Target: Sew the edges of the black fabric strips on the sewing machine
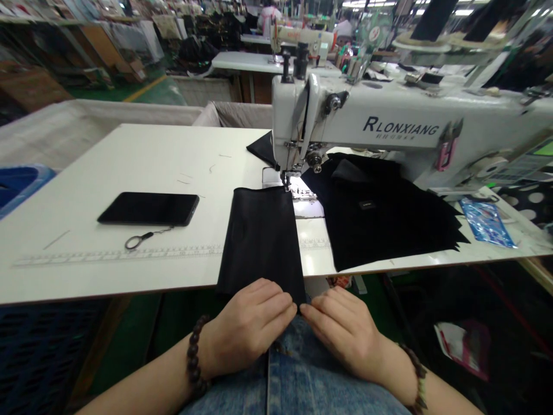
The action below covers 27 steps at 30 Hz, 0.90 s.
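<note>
A black fabric piece (263,236) runs from the needle area of the white sewing machine (294,115) down over the table's front edge. My left hand (253,320) is closed on its lower edge, fingers pressed together near the corner. Close beside it, my right hand (345,325) pinches the lower right corner of the same piece. The fingertips of both hands nearly meet there. At its top right, the fabric lies by the presser foot (287,182); whether the needle is in it I cannot tell.
A black phone (149,208) with a ring strap (138,240) lies on the white table (86,173), left of the fabric. Stacked black fabric pieces (389,213) lie right of the needle. Beyond them is a blue plastic packet (487,222). Pink-handled thread snips (448,145) hang on the machine.
</note>
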Each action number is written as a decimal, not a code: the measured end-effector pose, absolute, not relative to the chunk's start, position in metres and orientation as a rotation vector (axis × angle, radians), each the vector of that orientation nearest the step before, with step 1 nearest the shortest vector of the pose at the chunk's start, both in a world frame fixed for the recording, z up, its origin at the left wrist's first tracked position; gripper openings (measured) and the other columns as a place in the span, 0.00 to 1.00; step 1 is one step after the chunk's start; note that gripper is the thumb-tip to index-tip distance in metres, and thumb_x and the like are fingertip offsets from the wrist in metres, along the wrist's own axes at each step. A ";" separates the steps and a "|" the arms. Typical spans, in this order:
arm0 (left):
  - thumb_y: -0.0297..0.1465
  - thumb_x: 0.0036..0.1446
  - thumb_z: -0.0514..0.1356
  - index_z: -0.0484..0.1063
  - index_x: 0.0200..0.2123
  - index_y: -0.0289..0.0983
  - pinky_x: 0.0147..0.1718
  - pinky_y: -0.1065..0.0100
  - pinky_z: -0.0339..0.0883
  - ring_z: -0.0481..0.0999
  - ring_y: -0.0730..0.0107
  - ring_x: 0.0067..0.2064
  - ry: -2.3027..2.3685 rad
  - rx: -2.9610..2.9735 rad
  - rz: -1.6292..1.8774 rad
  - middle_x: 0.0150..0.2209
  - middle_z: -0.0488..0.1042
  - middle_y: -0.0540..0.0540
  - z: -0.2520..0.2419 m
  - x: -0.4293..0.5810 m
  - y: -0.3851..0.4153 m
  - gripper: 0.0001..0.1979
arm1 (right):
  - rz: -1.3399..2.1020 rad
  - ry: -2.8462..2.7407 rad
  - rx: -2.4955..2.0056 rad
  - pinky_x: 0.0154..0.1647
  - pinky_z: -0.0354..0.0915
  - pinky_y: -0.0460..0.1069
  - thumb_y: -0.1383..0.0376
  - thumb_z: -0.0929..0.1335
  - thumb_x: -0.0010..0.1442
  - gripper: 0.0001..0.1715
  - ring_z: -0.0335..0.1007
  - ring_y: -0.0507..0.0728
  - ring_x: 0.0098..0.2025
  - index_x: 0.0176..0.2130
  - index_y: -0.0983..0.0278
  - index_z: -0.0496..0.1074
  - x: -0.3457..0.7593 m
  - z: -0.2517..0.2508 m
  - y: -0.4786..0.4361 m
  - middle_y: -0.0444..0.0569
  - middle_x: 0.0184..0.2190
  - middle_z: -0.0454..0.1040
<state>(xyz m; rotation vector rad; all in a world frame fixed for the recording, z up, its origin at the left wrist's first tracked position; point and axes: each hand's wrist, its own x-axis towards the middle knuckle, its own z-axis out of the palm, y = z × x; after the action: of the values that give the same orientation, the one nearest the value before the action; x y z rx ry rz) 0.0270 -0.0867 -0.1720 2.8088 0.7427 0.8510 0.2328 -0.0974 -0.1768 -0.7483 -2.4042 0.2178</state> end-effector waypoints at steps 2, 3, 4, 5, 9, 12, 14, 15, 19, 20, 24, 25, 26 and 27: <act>0.21 0.58 0.51 0.69 0.36 0.29 0.34 0.63 0.69 0.70 0.65 0.35 0.740 2.790 0.900 0.33 0.74 0.42 -0.169 0.025 -0.086 0.07 | 0.143 -2.484 -0.667 0.27 0.60 0.50 0.76 0.59 0.59 0.12 0.64 0.54 0.28 0.40 0.73 0.69 0.231 -0.167 -0.095 0.52 0.26 0.70; 0.21 0.58 0.51 0.69 0.37 0.29 0.36 0.62 0.69 0.70 0.65 0.37 0.738 2.781 0.925 0.35 0.74 0.41 -0.167 0.024 -0.086 0.08 | 0.115 -2.520 -0.636 0.26 0.60 0.50 0.76 0.58 0.59 0.13 0.64 0.55 0.27 0.39 0.74 0.69 0.231 -0.163 -0.094 0.53 0.25 0.70; 0.21 0.59 0.50 0.69 0.37 0.29 0.38 0.63 0.70 0.71 0.65 0.38 0.738 2.773 0.949 0.36 0.75 0.41 -0.164 0.024 -0.086 0.08 | 0.092 -2.549 -0.611 0.25 0.59 0.50 0.77 0.57 0.59 0.14 0.63 0.55 0.27 0.39 0.75 0.69 0.230 -0.160 -0.093 0.52 0.24 0.70; 0.20 0.59 0.49 0.69 0.37 0.28 0.39 0.64 0.70 0.71 0.65 0.38 0.736 2.766 0.959 0.36 0.75 0.41 -0.162 0.023 -0.085 0.09 | 0.074 -2.572 -0.591 0.25 0.58 0.50 0.77 0.57 0.59 0.14 0.63 0.55 0.27 0.38 0.74 0.70 0.229 -0.158 -0.092 0.52 0.23 0.69; 0.20 0.60 0.45 0.69 0.34 0.30 0.37 0.66 0.71 0.72 0.68 0.33 0.722 2.774 0.883 0.31 0.75 0.42 -0.159 0.024 -0.082 0.13 | 0.036 -2.590 -0.583 0.22 0.53 0.49 0.78 0.61 0.57 0.12 0.57 0.52 0.23 0.27 0.69 0.69 0.226 -0.165 -0.086 0.45 0.18 0.63; 0.20 0.60 0.45 0.69 0.33 0.31 0.35 0.66 0.71 0.72 0.69 0.32 0.735 2.799 0.800 0.29 0.74 0.42 -0.164 0.025 -0.076 0.13 | 0.054 -2.561 -0.636 0.22 0.48 0.50 0.78 0.61 0.56 0.15 0.53 0.51 0.22 0.22 0.67 0.65 0.223 -0.175 -0.080 0.44 0.17 0.60; 0.21 0.60 0.46 0.69 0.31 0.31 0.35 0.67 0.70 0.72 0.69 0.32 0.758 2.818 0.746 0.29 0.73 0.43 -0.168 0.025 -0.070 0.13 | 0.101 -2.554 -0.665 0.23 0.47 0.50 0.78 0.60 0.57 0.15 0.51 0.51 0.22 0.22 0.67 0.64 0.222 -0.179 -0.074 0.44 0.18 0.59; 0.21 0.61 0.45 0.68 0.31 0.32 0.34 0.67 0.70 0.72 0.69 0.32 0.766 2.829 0.719 0.29 0.73 0.43 -0.170 0.025 -0.067 0.13 | 0.124 -2.559 -0.674 0.24 0.48 0.50 0.77 0.60 0.58 0.15 0.52 0.51 0.22 0.24 0.67 0.65 0.222 -0.180 -0.070 0.44 0.19 0.60; 0.22 0.61 0.44 0.68 0.31 0.32 0.34 0.66 0.69 0.70 0.69 0.32 0.778 2.854 0.633 0.28 0.71 0.43 -0.176 0.024 -0.051 0.14 | 0.137 -2.581 -0.661 0.26 0.48 0.49 0.77 0.58 0.60 0.13 0.53 0.52 0.24 0.29 0.69 0.67 0.220 -0.180 -0.053 0.45 0.21 0.62; 0.22 0.61 0.44 0.68 0.31 0.31 0.34 0.66 0.68 0.70 0.69 0.32 0.777 2.856 0.615 0.28 0.71 0.44 -0.177 0.024 -0.047 0.15 | 0.122 -2.580 -0.657 0.26 0.48 0.49 0.77 0.58 0.60 0.13 0.52 0.52 0.24 0.29 0.69 0.67 0.219 -0.180 -0.048 0.45 0.21 0.62; 0.21 0.60 0.44 0.69 0.31 0.30 0.32 0.65 0.68 0.68 0.67 0.31 0.762 2.864 0.533 0.28 0.70 0.44 -0.178 0.023 -0.028 0.14 | 0.074 -2.616 -0.667 0.26 0.46 0.50 0.76 0.58 0.61 0.16 0.52 0.52 0.23 0.24 0.67 0.65 0.216 -0.180 -0.025 0.44 0.20 0.62; 0.21 0.60 0.45 0.69 0.31 0.30 0.32 0.65 0.67 0.68 0.66 0.31 0.755 2.869 0.510 0.28 0.70 0.44 -0.178 0.023 -0.023 0.14 | 0.077 -2.642 -0.668 0.26 0.46 0.50 0.75 0.58 0.61 0.17 0.52 0.52 0.23 0.24 0.67 0.65 0.216 -0.180 -0.019 0.44 0.20 0.62; 0.21 0.60 0.46 0.69 0.31 0.30 0.31 0.64 0.67 0.68 0.66 0.31 0.746 2.875 0.490 0.28 0.70 0.44 -0.177 0.023 -0.018 0.13 | 0.088 -2.671 -0.667 0.26 0.46 0.50 0.75 0.58 0.61 0.17 0.52 0.53 0.24 0.24 0.66 0.65 0.215 -0.179 -0.013 0.44 0.21 0.63; 0.21 0.59 0.46 0.69 0.31 0.29 0.31 0.64 0.67 0.67 0.65 0.31 0.738 2.883 0.471 0.28 0.70 0.44 -0.177 0.023 -0.012 0.13 | 0.101 -2.700 -0.664 0.26 0.46 0.50 0.75 0.58 0.61 0.17 0.52 0.53 0.24 0.24 0.66 0.65 0.214 -0.178 -0.007 0.45 0.21 0.63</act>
<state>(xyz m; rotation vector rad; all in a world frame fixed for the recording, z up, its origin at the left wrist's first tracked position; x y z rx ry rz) 0.0229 -0.0124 -0.1769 2.8828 0.7380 0.4711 0.2145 -0.0074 -0.1779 -0.6639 -2.6999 0.1011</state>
